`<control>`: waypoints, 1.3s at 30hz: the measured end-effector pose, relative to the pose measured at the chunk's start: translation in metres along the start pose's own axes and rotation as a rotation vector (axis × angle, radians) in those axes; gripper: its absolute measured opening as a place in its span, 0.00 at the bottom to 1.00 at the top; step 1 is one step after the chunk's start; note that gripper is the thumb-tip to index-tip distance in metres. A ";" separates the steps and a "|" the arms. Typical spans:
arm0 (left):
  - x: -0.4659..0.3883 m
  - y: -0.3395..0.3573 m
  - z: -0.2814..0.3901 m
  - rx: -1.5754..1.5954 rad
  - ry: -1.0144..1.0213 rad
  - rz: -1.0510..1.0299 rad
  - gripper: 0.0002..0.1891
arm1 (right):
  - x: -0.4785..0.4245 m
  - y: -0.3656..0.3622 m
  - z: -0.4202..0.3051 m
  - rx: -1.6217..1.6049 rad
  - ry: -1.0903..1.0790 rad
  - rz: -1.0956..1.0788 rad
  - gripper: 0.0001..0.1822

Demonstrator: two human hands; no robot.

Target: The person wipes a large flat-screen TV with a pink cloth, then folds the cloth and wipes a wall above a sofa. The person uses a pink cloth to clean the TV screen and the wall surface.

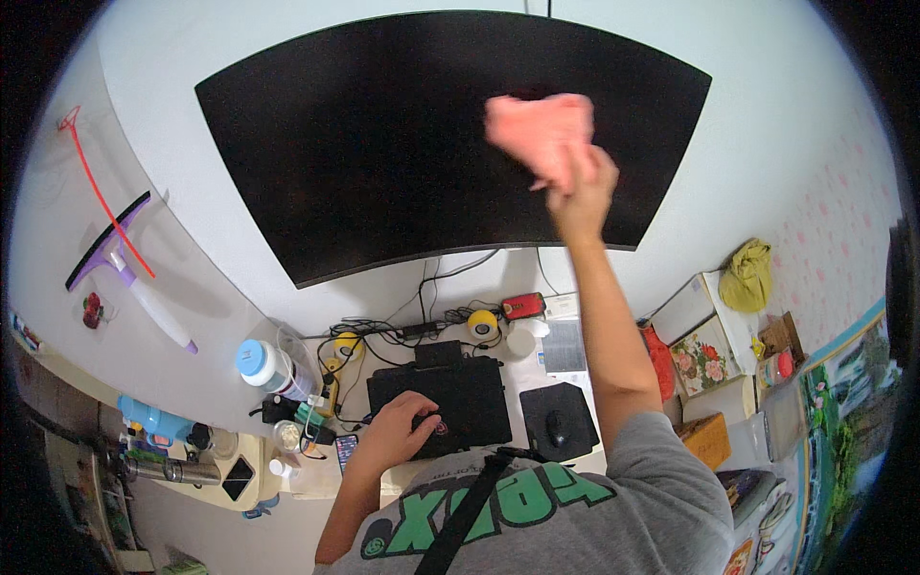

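A large dark flat-screen TV (pixel 402 144) hangs on the white wall before me. My right hand (pixel 586 190) is raised in front of its right half, closed on a pink cloth (pixel 543 133). Both hand and cloth look blurred; whether the cloth touches the screen I cannot tell. Below, my left hand (pixel 402 428) lies palm down on the left part of a closed black laptop (pixel 471 402) on the desk. Its thumb stands apart from the fingers, and it grasps nothing.
Tangled black cables (pixel 388 327) run behind the laptop, between two yellow round speakers (pixel 482 325). A black mouse (pixel 555 428) rests on a mouse pad (pixel 539 395). A blue-lidded jar (pixel 266 366), a phone (pixel 346 451) and a white bottle (pixel 280 468) are at left. A squeegee (pixel 136 287) hangs on the wall.
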State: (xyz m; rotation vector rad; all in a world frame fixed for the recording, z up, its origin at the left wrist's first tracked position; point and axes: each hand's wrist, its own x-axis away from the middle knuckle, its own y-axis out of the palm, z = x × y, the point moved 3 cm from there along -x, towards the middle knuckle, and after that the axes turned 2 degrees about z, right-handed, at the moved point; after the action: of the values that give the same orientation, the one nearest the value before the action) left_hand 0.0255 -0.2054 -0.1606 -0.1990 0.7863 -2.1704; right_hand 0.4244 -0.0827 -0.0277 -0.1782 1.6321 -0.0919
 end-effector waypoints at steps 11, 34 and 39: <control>-0.005 0.002 0.002 -0.042 -0.059 -0.107 0.13 | 0.079 -0.058 0.125 0.167 0.561 0.271 0.34; 0.050 -0.037 -0.034 -0.002 -0.123 0.177 0.11 | 0.120 0.123 -0.357 -0.616 -0.384 -0.616 0.26; 0.039 -0.030 -0.015 -0.031 -0.135 0.117 0.12 | 0.120 0.102 -0.289 -0.508 -0.323 -0.670 0.27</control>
State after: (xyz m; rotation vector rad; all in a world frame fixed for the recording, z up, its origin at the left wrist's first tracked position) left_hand -0.0256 -0.2127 -0.1592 -0.3041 0.7366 -2.0133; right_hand 0.1229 -0.0167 -0.1423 -1.0727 1.1901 -0.1481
